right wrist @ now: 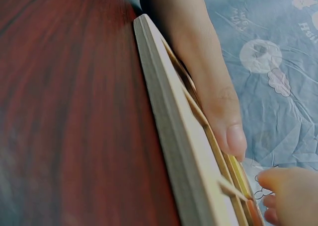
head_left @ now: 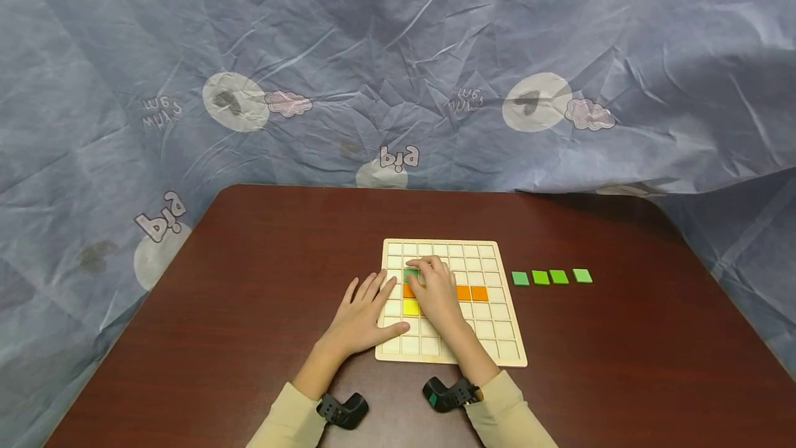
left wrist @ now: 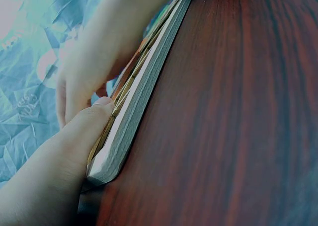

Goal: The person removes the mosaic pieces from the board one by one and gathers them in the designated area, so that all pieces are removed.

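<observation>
A pale wooden grid board (head_left: pixel 390 346) lies on the table under both hands. My left hand (head_left: pixel 361 320) rests on its left side with fingers spread, thumb along the lower-left squares. Over the board's left part is my right hand (head_left: pixel 438 292), thumb and index finger pinching a green tile (head_left: pixel 410 274) at a square in the second column. Just below it sits an orange tile (head_left: pixel 407 291), partly hidden by the thumb, and then a yellow tile (head_left: pixel 410 307). More orange tiles (head_left: pixel 479 293) continue in the row to the right of the hand. In the right wrist view, the left thumb (right wrist: pixel 233 136) lies near the yellow tile.
Right of the board, several loose tiles lie in a row: a teal-green tile (head_left: pixel 520 278), bright green ones (head_left: pixel 540 277) and a lighter green tile (head_left: pixel 582 276). The dark red-brown table (head_left: pixel 280 247) stands against a patterned blue-grey cloth (head_left: pixel 348 54).
</observation>
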The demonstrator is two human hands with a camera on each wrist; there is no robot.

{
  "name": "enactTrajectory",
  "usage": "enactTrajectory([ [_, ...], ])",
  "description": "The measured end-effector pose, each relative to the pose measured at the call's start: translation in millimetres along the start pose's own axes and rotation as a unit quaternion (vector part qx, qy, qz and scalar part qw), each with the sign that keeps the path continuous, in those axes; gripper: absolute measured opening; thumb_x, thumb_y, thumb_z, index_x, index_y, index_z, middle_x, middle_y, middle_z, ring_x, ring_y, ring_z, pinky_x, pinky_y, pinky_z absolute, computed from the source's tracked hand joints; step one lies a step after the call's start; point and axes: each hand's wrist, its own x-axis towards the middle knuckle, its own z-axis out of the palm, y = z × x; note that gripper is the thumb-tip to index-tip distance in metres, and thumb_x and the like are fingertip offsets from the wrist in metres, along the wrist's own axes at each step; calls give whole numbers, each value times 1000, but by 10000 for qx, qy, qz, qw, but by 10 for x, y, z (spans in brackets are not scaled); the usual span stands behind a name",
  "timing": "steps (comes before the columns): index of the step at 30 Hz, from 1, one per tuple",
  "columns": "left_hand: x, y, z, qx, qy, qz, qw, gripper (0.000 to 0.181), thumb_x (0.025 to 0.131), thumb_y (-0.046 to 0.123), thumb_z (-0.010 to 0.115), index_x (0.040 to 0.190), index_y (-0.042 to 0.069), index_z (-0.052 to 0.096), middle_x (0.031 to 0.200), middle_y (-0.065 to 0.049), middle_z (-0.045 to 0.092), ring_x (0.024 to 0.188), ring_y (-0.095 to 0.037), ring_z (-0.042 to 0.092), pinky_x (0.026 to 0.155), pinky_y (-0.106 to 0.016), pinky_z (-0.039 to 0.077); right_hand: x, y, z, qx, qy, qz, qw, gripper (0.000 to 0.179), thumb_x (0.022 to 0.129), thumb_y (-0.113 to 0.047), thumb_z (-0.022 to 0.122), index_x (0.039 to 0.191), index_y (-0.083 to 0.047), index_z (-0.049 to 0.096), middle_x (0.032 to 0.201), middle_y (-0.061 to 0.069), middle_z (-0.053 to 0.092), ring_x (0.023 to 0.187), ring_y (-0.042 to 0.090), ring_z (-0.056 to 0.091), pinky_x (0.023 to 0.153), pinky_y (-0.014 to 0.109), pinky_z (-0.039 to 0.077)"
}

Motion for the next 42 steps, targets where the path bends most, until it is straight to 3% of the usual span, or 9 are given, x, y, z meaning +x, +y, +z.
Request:
enactTrajectory([
  [10, 9, -6, -3, 12, 34, 11, 10000, 86, 80, 71, 39, 147, 21, 18, 154, -2, 15, 141, -21, 16, 113, -48, 8, -6, 28, 26, -376, -106, -69, 9992, 27, 86, -26, 61, 109, -13, 64, 109, 5, 55, 103, 24, 51, 90, 43, 36],
  [20, 9, 17, -24, -80, -15, 7, 10000, 86, 80, 70, 40, 147, 21, 19, 153, -3, 16, 141, -21, 15, 113, -49, 7, 4, 59, 23, -172, -42, -7, 9998, 22, 86, -24, 61, 107, -17, 63, 108, 2, 58, 97, 21, 53, 86, 39, 37],
  [26, -3, 18, -22, -144, 22, 48, 9999, 85, 80, 70, 40, 146, 21, 21, 153, -4, 17, 141, -23, 16, 112, -49, 8, -1, 57, -1, 97, 7, -75, 9999, 16, 87, -21, 61, 102, -20, 62, 89, -1, 60, 82, 14, 52, 75, 30, 33],
  [32, -15, 28, -21, -195, 8, 38, 9998, 84, 80, 70, 40, 146, 21, 21, 153, -4, 17, 141, -22, 16, 113, -49, 7, -4, 64, -2, 92, -24, -31, 9999, 14, 86, -20, 62, 100, -21, 60, 73, -5, 54, 73, 12, 48, 72, 28, 29],
  [37, -14, 32, -17, -158, -6, -4, 9999, 85, 80, 71, 39, 146, 21, 20, 153, -3, 16, 141, -21, 15, 113, -48, 7, -4, 60, -7, 69, -50, 9, 10000, 13, 86, -20, 62, 98, -22, 60, 73, -5, 57, 73, 12, 49, 72, 29, 30],
  [42, -12, 29, -11, -135, 24, -11, 9999, 85, 80, 71, 39, 146, 21, 20, 153, -3, 17, 141, -21, 15, 113, -48, 8, -11, 43, -21, -293, -28, -285, 9992, 11, 87, -20, 61, 98, -22, 59, 82, -4, 65, 76, 12, 54, 74, 32, 35],
])
